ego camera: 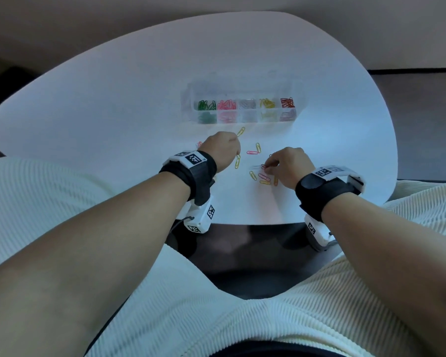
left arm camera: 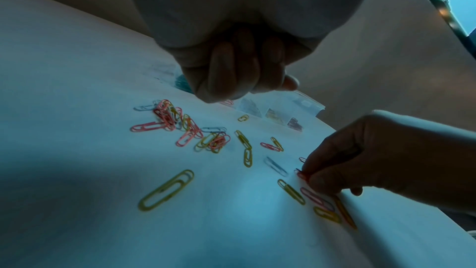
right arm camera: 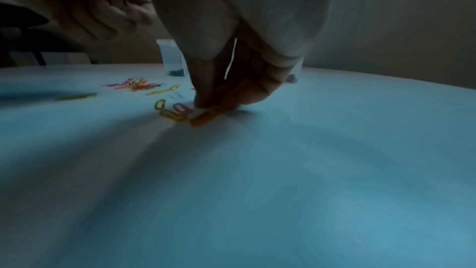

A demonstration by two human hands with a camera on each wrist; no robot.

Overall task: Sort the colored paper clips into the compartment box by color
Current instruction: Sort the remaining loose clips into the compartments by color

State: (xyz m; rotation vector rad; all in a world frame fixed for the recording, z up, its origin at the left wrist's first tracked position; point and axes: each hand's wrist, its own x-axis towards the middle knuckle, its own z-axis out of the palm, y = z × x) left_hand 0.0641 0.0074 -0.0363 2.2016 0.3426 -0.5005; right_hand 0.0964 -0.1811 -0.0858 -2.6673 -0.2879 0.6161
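Observation:
A clear compartment box (ego camera: 242, 109) stands at the table's middle, holding green, pink, white, yellow and red clips in separate cells. Loose paper clips (ego camera: 258, 148) lie scattered in front of it, with a mixed pile (left arm camera: 175, 118) to the left. My right hand (ego camera: 268, 168) is down on the table and pinches a red paper clip (ego camera: 263, 166) between thumb and fingertips (left arm camera: 318, 180); yellow and pink clips (right arm camera: 177, 112) lie just beside it. My left hand (ego camera: 236, 148) hovers over the clips with its fingers (left arm camera: 224, 68) curled into a fist; nothing shows in it.
The white oval table (ego camera: 113, 99) has its front edge (ego camera: 255, 224) just behind my wrists. One large yellow clip (left arm camera: 166, 190) lies alone nearest the left wrist. A yellow clip (ego camera: 240, 131) sits between the left hand and the box.

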